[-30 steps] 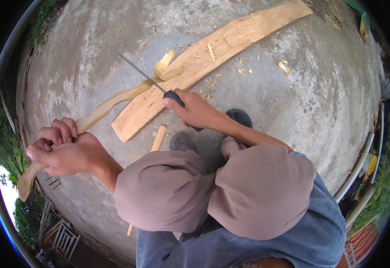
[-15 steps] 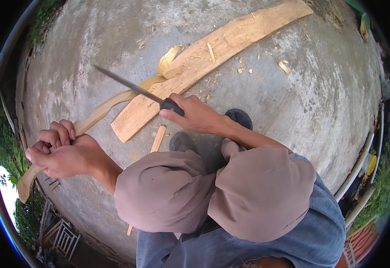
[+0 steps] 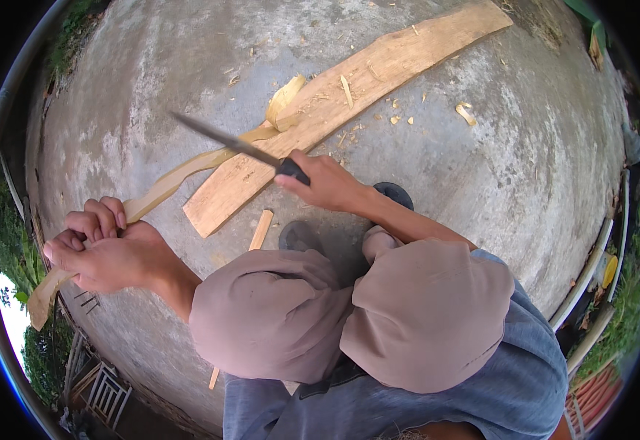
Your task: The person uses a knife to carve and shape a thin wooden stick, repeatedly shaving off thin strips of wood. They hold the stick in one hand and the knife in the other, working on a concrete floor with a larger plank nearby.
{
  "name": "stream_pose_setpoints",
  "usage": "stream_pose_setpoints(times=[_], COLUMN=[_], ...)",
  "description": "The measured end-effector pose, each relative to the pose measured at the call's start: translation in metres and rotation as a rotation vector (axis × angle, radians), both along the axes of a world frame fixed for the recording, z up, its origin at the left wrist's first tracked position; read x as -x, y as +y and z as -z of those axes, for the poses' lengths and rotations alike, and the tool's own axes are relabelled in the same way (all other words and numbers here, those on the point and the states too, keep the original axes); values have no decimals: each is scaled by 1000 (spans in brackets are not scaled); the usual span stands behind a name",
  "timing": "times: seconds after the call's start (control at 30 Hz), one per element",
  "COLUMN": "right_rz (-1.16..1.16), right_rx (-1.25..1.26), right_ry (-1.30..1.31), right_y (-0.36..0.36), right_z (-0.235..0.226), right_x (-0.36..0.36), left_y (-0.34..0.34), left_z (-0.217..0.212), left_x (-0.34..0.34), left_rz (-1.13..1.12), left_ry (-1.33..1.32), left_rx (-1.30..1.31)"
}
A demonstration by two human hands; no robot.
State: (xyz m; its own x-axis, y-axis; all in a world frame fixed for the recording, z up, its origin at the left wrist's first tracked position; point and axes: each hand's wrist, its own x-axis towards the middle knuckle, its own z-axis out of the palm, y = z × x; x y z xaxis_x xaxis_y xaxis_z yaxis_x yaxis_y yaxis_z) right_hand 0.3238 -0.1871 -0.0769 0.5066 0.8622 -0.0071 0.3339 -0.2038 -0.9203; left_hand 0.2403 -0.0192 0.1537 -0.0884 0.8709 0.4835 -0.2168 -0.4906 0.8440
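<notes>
My left hand (image 3: 104, 246) is closed round a long, pale, curved wooden strip (image 3: 173, 180), whose near end sticks out below the fist. The strip's far end lies over the left edge of a thick wooden plank (image 3: 386, 62) on the ground. A curled, peeled piece of wood (image 3: 285, 99) stands up at that far end. My right hand (image 3: 327, 183) grips the black handle of a long-bladed knife (image 3: 225, 139). The blade points to the far left and passes above the strip and the plank; whether it touches the strip I cannot tell.
Shavings (image 3: 465, 114) and small chips are scattered on the concrete ground (image 3: 525, 169) round the plank. A thin wooden stick (image 3: 261, 229) lies between the plank's near end and my knees. My feet (image 3: 302, 236) are just beyond my knees. Poles (image 3: 587, 275) and plants edge the right side.
My right hand has drawn the knife slightly to the right and nearer to me. The strip's curled far end has shifted a little to the right. My left hand stays nearly still.
</notes>
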Motion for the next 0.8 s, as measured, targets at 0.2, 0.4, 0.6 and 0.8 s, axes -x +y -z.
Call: stream_pose_setpoints(times=[0.2,0.4,0.6,0.8], right_rz=[47,43,97,23], right_rx=[213,53,227,90], right_ry=[401,160,328,185], right_y=[2,-1,-3,-1], right_z=[1,21,28,9], right_x=[-15,-8,-25,-10], left_y=[7,3,10,14], left_z=[2,2,2,4], left_x=[11,6,8,8], left_rz=[-37,10,-60,-22], left_ry=[-6,7,8,-18], left_rx=[10,-19,-10,3])
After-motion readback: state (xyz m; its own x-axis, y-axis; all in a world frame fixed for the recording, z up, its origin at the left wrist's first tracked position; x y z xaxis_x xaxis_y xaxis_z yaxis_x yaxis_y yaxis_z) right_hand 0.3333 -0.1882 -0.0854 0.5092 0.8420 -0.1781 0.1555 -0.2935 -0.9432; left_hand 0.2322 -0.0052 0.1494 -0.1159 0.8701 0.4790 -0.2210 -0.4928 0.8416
